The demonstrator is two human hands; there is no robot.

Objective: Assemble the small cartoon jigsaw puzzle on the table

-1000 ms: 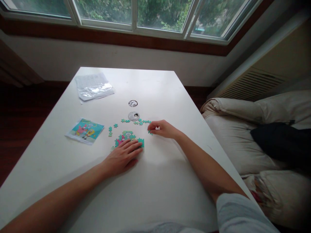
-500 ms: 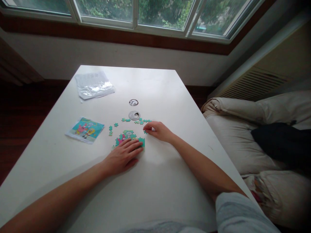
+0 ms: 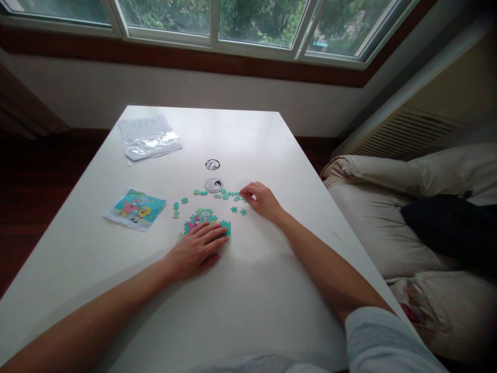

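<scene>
My left hand (image 3: 201,246) lies flat with its fingers stretched over the lower part of a partly joined jigsaw puzzle (image 3: 204,215), hiding some of it. The puzzle is green, with pink and grey cartoon figures showing. Thumb and fingers of my right hand (image 3: 262,201) are pinched together at the right end of a row of loose puzzle pieces (image 3: 225,196). Whatever is between those fingertips is too small to make out. Two separate puzzle pieces (image 3: 234,210) lie just below that hand. More loose pieces (image 3: 176,209) sit left of the puzzle.
A cartoon picture sheet (image 3: 140,209) lies left on the white table (image 3: 240,311). Clear plastic packaging with papers (image 3: 149,140) is at the far left. Two round silvery discs (image 3: 213,185) sit beyond the pieces. A beige sofa (image 3: 365,217) stands along the right.
My right hand has moved up and to the right, from beside the puzzle to the row of loose pieces, uncovering two pieces. My left hand has stayed on the puzzle.
</scene>
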